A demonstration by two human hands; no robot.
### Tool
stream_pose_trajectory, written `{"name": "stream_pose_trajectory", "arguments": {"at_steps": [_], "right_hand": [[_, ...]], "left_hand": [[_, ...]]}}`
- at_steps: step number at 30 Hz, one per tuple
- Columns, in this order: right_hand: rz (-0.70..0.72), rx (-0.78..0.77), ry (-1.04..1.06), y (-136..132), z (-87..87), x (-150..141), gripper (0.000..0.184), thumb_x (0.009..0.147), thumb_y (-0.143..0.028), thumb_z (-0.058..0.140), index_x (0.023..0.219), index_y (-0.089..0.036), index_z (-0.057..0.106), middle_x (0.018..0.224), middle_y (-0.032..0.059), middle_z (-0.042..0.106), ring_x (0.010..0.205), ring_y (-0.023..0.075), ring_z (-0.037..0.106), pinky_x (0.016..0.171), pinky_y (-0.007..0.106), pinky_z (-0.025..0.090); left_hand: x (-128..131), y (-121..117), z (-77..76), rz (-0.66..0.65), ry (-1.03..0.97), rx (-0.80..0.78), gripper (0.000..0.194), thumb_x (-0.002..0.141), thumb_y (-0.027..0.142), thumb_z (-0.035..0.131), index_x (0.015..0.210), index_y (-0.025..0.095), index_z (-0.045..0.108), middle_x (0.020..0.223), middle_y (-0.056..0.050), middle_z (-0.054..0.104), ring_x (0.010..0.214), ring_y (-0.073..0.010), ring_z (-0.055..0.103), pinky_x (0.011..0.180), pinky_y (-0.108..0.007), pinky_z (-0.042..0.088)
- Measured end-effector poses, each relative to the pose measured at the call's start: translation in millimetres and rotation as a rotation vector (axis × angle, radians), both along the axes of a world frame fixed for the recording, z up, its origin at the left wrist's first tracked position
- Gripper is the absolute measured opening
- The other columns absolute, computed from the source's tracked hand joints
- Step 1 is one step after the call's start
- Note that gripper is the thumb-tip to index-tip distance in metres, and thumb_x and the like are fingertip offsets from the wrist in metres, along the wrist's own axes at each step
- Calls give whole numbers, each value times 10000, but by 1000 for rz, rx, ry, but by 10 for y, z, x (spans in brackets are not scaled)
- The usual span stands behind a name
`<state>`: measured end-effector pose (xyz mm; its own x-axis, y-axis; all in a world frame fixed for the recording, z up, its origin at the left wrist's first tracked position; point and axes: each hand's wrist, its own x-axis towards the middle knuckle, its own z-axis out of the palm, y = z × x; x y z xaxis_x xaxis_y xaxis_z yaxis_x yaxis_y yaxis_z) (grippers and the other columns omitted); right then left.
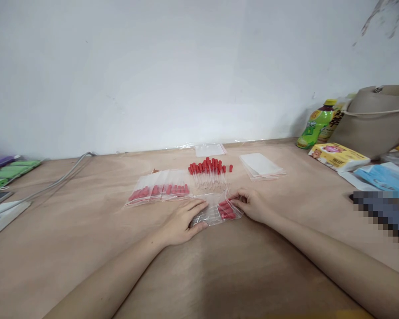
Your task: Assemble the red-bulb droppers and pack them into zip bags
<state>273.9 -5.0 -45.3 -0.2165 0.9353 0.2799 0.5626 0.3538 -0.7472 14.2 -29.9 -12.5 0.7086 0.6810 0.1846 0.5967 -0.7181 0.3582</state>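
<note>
A clear zip-lock bag (208,215) lies flat on the table in front of me, with several red-bulbed droppers (226,210) inside at its right end. My left hand (186,221) rests on the bag's left end, fingers stretched out and thumb apart. At the opposite end, my right hand (251,204) pinches the bag's edge beside the red bulbs. Just behind is a pile of loose droppers (208,170) with red bulbs and clear tubes. Filled bags (159,186) of droppers lie to the left, overlapping.
Flat bags (261,165) are stacked at the right, and another bag (210,150) lies by the wall. Farther right are a green bottle (316,126), a yellow tissue pack (339,156), a blue packet (385,177) and a beige bag (372,119). A cable (61,179) and green rolls (11,170) lie left.
</note>
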Motion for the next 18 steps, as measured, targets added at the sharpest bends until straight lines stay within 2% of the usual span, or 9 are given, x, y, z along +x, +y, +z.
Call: {"name": "stream_pose_trajectory", "arguments": {"at_steps": [4, 7, 9, 11, 13, 16, 18], "right_hand": [[-23, -14, -9, -26, -25, -8, 180, 767, -284, 504, 794, -195, 658, 704, 20, 633, 589, 128, 520, 557, 245, 401], [74, -15, -17, -45, 6, 6, 205, 773, -297, 488, 819, -193, 658, 748, 26, 631, 634, 132, 534, 590, 251, 417], [86, -54, 21, -17, 46, 47, 228, 758, -329, 499, 835, -180, 653, 748, 27, 632, 626, 131, 536, 585, 253, 422], [-23, -83, 72, 68, 96, 104, 245, 739, -359, 514, 827, -164, 633, 727, 25, 632, 593, 126, 530, 564, 251, 422], [-193, -78, 46, 214, 152, 152, 217, 716, -353, 536, 785, -160, 608, 708, 23, 629, 585, 122, 530, 571, 245, 421], [-375, -100, -158, 510, 231, 152, 155, 688, -315, 570, 732, -168, 594, 713, 32, 635, 664, 141, 567, 639, 246, 421], [-453, -122, -243, 718, 264, 98, 187, 694, -323, 569, 780, -161, 604, 780, 67, 648, 765, 177, 586, 690, 262, 420]], "left_hand": [[3, -7, 9, 7, 14, -4, 498, 858, 401, 448, 1319, 230, 369, 1347, -81, 407, 1232, -225, 376, 1025, -415, 318], [0, -7, 1, 1, 10, 3, 476, 860, 390, 447, 1309, 242, 389, 1348, -78, 406, 1227, -227, 382, 1024, -416, 320], [-4, -5, -8, -4, -7, 7, 469, 857, 385, 455, 1303, 252, 399, 1346, -74, 409, 1220, -232, 390, 1019, -421, 326], [-7, -2, -15, -7, -21, 6, 471, 852, 381, 468, 1301, 256, 403, 1345, -74, 410, 1218, -236, 393, 1014, -424, 331], [-10, 4, -18, -11, -30, 2, 466, 849, 375, 475, 1295, 255, 413, 1342, -75, 414, 1216, -237, 396, 1011, -423, 337], [-13, 15, -20, -21, -35, -8, 451, 853, 375, 469, 1286, 255, 428, 1339, -76, 415, 1210, -230, 405, 1006, -413, 346], [-16, 21, -23, -26, -29, -14, 446, 855, 387, 461, 1280, 254, 438, 1340, -76, 414, 1214, -224, 402, 1008, -407, 346]]}}
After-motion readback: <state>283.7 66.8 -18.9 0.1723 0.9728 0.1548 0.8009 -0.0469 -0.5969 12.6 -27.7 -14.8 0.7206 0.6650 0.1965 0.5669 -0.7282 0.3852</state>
